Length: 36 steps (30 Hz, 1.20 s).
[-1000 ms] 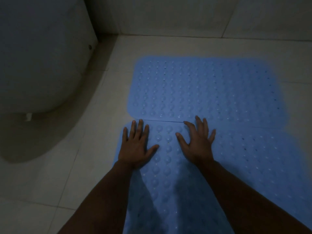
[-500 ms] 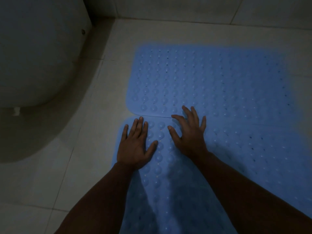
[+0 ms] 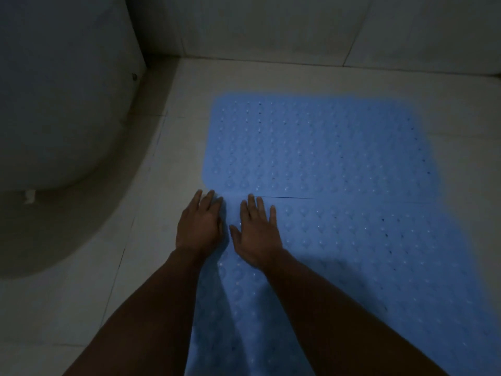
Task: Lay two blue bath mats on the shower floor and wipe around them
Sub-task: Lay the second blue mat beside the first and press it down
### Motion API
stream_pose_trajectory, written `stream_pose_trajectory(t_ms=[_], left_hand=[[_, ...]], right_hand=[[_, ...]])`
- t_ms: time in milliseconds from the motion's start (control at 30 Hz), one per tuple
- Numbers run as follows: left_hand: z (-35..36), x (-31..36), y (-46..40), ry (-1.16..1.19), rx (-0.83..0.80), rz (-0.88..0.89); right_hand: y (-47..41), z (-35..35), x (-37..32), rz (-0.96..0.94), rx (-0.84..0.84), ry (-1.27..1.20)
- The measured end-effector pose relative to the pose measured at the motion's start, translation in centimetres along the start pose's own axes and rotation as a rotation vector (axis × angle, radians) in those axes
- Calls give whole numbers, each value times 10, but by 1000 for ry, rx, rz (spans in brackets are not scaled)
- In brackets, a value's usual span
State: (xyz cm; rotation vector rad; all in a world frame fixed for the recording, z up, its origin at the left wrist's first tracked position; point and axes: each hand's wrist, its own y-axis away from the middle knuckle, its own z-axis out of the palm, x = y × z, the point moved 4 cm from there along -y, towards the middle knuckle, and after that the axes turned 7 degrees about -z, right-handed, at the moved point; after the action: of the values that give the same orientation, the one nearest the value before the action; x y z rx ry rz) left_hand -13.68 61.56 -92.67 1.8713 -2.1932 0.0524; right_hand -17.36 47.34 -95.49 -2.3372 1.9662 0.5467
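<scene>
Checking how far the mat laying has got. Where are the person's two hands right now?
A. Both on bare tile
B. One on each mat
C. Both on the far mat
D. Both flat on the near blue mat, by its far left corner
D: the left hand and right hand lie flat, fingers straight, on the near mat, just short of the seam with the far mat.

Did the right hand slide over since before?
Yes. The right hand slid left along the near mat, close beside the left hand, nearer the mat's left corner.
</scene>
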Motion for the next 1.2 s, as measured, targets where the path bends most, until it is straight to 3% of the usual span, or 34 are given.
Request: stream_pose_trajectory(t_ms=[200, 367, 533, 633, 700, 833, 967, 1200], left_hand=[[10, -18, -1, 1, 35, -20], [20, -27, -1, 12, 100, -36], [18, -28, -3, 57, 101, -67], [11, -16, -8, 98, 75, -81], [9, 2, -9, 123, 57, -87], [22, 58, -3, 119, 26, 11], [50, 124, 10, 107, -10, 160], [88, 163, 24, -87, 29, 163]], right_hand=[[9, 17, 2, -38, 163, 82], [10, 16, 4, -53, 187, 51], [3, 11, 6, -31, -101, -111], [-18, -27, 17, 35, -290, -351], [-28, -67, 38, 92, -215, -474], [-19, -108, 92, 149, -7, -444], [8, -116, 139, 191, 83, -427], [34, -109, 189, 119, 269, -367]])
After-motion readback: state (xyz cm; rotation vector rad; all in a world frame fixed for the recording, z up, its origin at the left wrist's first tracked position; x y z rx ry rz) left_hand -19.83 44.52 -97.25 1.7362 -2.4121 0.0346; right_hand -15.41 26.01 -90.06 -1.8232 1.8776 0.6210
